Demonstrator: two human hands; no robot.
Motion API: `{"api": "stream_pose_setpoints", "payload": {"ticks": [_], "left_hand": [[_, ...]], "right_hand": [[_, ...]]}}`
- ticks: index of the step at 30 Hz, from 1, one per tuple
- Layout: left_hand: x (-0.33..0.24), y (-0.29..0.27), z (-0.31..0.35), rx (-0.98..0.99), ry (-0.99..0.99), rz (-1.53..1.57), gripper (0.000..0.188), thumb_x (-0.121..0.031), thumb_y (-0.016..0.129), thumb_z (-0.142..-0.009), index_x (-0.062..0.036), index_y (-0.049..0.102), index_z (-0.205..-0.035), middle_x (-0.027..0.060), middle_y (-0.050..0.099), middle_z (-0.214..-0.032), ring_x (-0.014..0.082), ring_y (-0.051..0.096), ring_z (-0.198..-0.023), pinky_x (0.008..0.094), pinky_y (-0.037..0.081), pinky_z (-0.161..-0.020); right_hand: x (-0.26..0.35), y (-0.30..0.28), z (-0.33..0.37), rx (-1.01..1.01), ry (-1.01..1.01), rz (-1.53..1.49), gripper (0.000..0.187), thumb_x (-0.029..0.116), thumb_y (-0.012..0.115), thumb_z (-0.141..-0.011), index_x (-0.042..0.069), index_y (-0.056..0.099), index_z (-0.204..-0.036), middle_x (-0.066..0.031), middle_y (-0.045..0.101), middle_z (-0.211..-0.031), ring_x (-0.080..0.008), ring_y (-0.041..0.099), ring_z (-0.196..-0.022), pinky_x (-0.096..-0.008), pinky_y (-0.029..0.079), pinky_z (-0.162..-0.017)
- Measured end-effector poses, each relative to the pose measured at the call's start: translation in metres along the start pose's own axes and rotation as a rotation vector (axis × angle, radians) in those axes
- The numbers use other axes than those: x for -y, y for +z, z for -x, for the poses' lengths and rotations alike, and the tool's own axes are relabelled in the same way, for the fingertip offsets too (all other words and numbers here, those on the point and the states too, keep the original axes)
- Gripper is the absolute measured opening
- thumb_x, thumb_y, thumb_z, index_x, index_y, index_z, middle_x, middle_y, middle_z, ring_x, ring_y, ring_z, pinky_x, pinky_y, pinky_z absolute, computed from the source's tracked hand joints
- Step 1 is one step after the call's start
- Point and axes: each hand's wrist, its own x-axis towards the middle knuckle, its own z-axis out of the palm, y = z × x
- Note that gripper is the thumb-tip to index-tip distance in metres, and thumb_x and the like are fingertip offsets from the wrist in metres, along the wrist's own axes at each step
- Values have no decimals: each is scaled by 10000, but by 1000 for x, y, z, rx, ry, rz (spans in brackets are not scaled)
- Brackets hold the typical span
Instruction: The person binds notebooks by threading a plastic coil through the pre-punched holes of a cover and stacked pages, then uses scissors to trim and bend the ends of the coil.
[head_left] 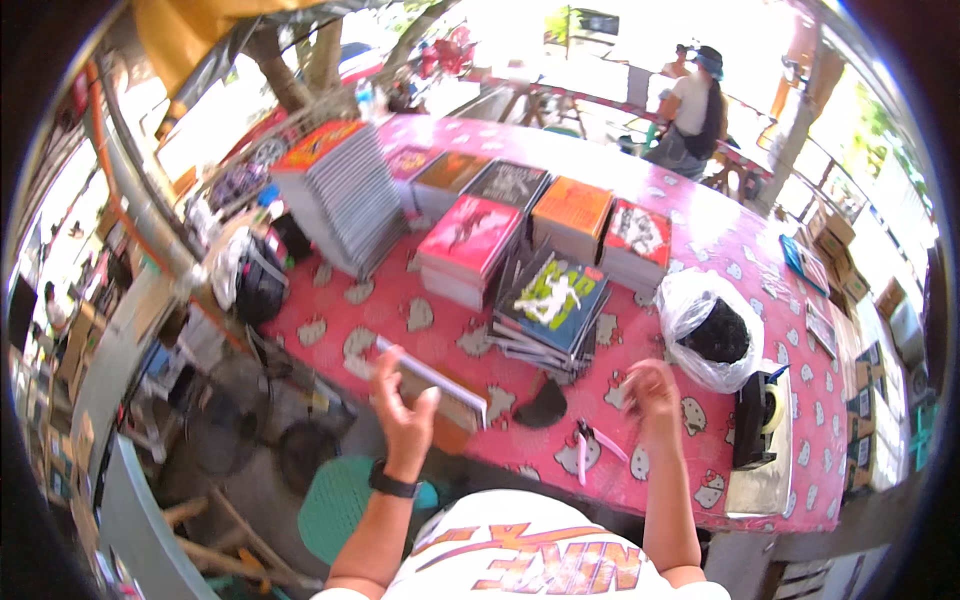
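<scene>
My left hand (pixel 405 412), with a dark band on its wrist, is raised at the table's near edge with thumb and fingers apart. Just beyond it a flat brown thing with a white edge (pixel 452 392) lies at the edge, partly hidden by the hand. My right hand (pixel 655 395), somewhat blurred, hovers over the table with loosely bent fingers and nothing visible in them. Between the hands are pink-handled pliers (pixel 592 452) and a dark flat piece (pixel 541 404). A loose stack of books with a dark green-blue cover (pixel 553 300) stands beyond them.
Neat book stacks (pixel 470 240) stand farther back, with a tall leaning stack (pixel 345 200) at left. To the right are a white plastic bag (pixel 680 355) holding something black and a black tape dispenser (pixel 752 425). A green stool (pixel 340 510) is below. A person (pixel 690 115) sits beyond the table.
</scene>
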Motion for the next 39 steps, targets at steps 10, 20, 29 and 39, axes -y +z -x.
{"api": "stream_pose_setpoints", "payload": {"ticks": [10,20,29,39], "left_hand": [[110,-28,-60,443,-370,408,659,-143,759,-744,-58,395,-1287,45,505,-1092,117,489,-967,238,404,-853],[125,-11,-117,249,-298,456,364,-239,629,-857,-54,516,-1149,43,539,-1008,104,492,-890,226,394,-794],[129,-11,-113,136,-356,407,208,-173,462,-944,-21,590,-1007,52,603,-862,112,528,-826,261,405,-797],[44,9,-64,633,434,-541,657,-470,659,-719,-109,501,-1245,78,521,-1148,281,433,-1172,607,66,-1059]], "right_hand": [[-138,121,2,411,135,809,430,301,733,-758,74,554,-1077,-149,648,-821,-252,644,-742,-332,494,-690],[-119,149,-32,316,-31,704,428,286,693,-803,62,533,-1130,-100,631,-746,-200,623,-662,-307,480,-618],[-101,148,-23,291,-345,657,109,137,655,-825,57,641,-899,-70,598,-774,-204,588,-645,-303,473,-565],[-95,144,-32,299,-368,757,98,125,617,-835,30,598,-849,-118,577,-760,-279,598,-646,-348,480,-571]]}}
